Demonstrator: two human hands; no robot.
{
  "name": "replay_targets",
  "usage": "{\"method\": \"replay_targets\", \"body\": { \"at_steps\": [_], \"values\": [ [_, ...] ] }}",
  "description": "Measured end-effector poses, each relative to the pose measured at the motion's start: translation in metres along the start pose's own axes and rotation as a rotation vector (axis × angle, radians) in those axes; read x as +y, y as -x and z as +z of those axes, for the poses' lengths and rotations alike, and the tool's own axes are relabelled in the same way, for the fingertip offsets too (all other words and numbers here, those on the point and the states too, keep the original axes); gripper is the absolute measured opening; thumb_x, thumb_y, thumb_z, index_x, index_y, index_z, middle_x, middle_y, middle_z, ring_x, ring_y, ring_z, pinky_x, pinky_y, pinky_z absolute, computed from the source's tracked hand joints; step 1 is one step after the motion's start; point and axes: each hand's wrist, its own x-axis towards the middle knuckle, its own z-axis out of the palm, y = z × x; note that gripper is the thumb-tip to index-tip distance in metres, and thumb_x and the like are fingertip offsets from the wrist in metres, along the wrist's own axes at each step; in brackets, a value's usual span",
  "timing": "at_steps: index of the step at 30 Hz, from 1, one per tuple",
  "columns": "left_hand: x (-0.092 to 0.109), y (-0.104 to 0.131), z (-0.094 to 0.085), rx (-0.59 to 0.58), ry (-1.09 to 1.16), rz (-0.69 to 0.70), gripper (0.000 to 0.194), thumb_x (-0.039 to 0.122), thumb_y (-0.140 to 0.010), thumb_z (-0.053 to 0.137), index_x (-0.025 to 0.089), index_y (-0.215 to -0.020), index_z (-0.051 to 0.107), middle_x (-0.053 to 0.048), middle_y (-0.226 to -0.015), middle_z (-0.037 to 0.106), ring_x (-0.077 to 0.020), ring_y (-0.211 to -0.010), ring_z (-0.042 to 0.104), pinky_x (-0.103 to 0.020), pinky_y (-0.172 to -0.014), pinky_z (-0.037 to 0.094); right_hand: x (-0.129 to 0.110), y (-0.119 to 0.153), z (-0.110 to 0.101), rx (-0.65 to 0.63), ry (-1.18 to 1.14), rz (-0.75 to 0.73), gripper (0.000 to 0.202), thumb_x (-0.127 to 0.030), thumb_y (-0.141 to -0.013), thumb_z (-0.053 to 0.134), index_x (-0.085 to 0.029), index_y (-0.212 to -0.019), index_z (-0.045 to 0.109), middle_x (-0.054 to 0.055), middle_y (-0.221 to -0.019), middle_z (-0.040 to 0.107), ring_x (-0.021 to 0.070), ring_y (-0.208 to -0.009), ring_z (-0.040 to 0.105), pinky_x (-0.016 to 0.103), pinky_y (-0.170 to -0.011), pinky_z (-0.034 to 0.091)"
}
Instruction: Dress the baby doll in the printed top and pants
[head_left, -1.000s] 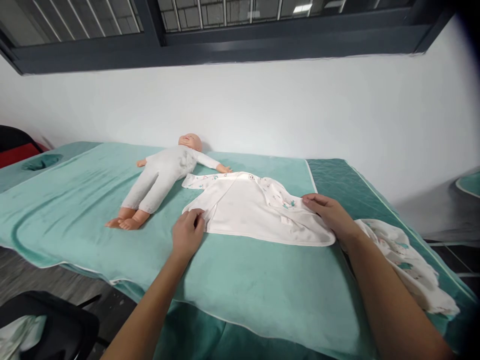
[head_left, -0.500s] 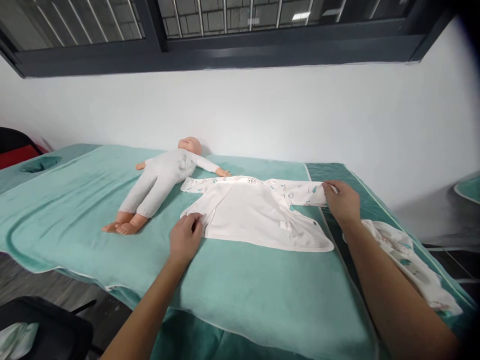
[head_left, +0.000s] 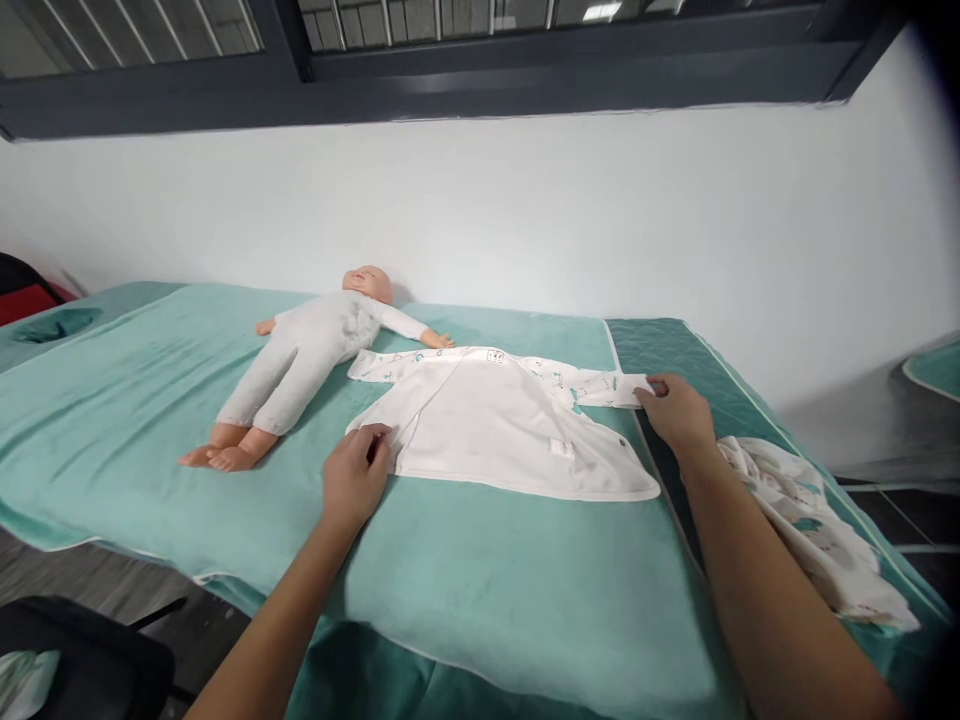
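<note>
A white baby shirt [head_left: 480, 425] with patterned sleeves lies spread on a green blanket [head_left: 525, 580], its front panels opened out. My left hand [head_left: 356, 470] pinches the shirt's left front edge near the lower corner. The cuff of the right-hand sleeve is gripped between the fingers of my right hand [head_left: 675, 410]. Behind and to the left, a baby doll [head_left: 311, 350] in a white bodysuit lies on its back, its outstretched hand just beyond the shirt's collar.
Crumpled patterned cloth [head_left: 817, 530] lies beside my right forearm. A black chair [head_left: 82, 660] with fabric on it stands at the lower left. The white wall [head_left: 525, 210] and a dark window frame [head_left: 450, 85] bound the far side of the bed.
My right hand has shifted slightly toward me with the cuff, and that sleeve now slopes down a little more. The camera view has moved slightly; the doll stays put.
</note>
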Motion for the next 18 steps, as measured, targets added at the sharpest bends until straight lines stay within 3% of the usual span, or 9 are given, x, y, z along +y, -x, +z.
{"method": "replay_targets", "body": {
  "at_steps": [4,7,9,11,14,18],
  "values": [
    [0.001,0.0,0.0,-0.005,-0.004,-0.002,0.025,0.028,-0.088,0.047,0.02,-0.102,0.066,-0.005,-0.092,0.07,-0.0219,-0.087,0.065,-0.032,-0.076,0.046,-0.006,0.007,-0.005,0.178,-0.016,-0.061,0.036,-0.032,-0.082,0.057,-0.018,-0.114,0.065,0.014,-0.11,0.066,0.0308,-0.101,0.061,0.045,-0.088,0.048],
    [0.001,0.0,-0.001,-0.008,-0.016,-0.009,0.025,0.027,-0.088,0.047,0.02,-0.102,0.066,-0.005,-0.092,0.07,-0.022,-0.087,0.064,-0.032,-0.075,0.045,-0.019,0.016,-0.004,0.223,-0.044,-0.195,0.037,-0.031,-0.083,0.056,-0.019,-0.118,0.063,0.015,-0.122,0.06,0.0289,-0.107,0.058,0.044,-0.095,0.045],
    [0.001,0.0,-0.001,-0.007,-0.03,-0.008,0.026,0.027,-0.087,0.046,0.02,-0.102,0.066,-0.005,-0.092,0.07,-0.0221,-0.087,0.064,-0.032,-0.075,0.045,-0.032,0.025,-0.002,0.12,-0.175,-0.311,0.036,-0.037,-0.086,0.056,-0.02,-0.116,0.063,0.011,-0.114,0.064,0.0246,-0.098,0.061,0.04,-0.091,0.047],
    [0.001,0.0,0.0,-0.004,-0.046,0.0,0.026,0.027,-0.088,0.046,0.02,-0.102,0.066,-0.005,-0.091,0.07,-0.0222,-0.087,0.064,-0.032,-0.075,0.045,-0.048,0.034,0.002,-0.105,-0.323,-0.409,0.036,-0.045,-0.087,0.057,-0.022,-0.113,0.064,0.007,-0.102,0.068,0.0214,-0.089,0.062,0.036,-0.083,0.05],
    [0.002,0.001,0.001,-0.003,-0.074,0.011,0.026,0.027,-0.088,0.045,0.02,-0.101,0.066,-0.005,-0.089,0.069,-0.0221,-0.085,0.064,-0.032,-0.074,0.044,-0.069,0.044,0.006,-0.375,-0.301,-0.532,0.04,-0.052,-0.08,0.066,-0.026,-0.111,0.065,0.004,-0.103,0.069,0.0206,-0.089,0.063,0.033,-0.079,0.048],
    [0.001,0.001,0.001,-0.005,-0.095,0.029,0.026,0.027,-0.088,0.045,0.02,-0.102,0.065,-0.005,-0.087,0.067,-0.022,-0.085,0.063,-0.032,-0.074,0.044,-0.086,0.042,0.006,-0.387,-0.117,-0.606,0.022,-0.045,-0.08,0.065,-0.028,-0.094,0.071,0.001,-0.102,0.069,0.02,-0.087,0.061,0.033,-0.079,0.044]
  ]
}}
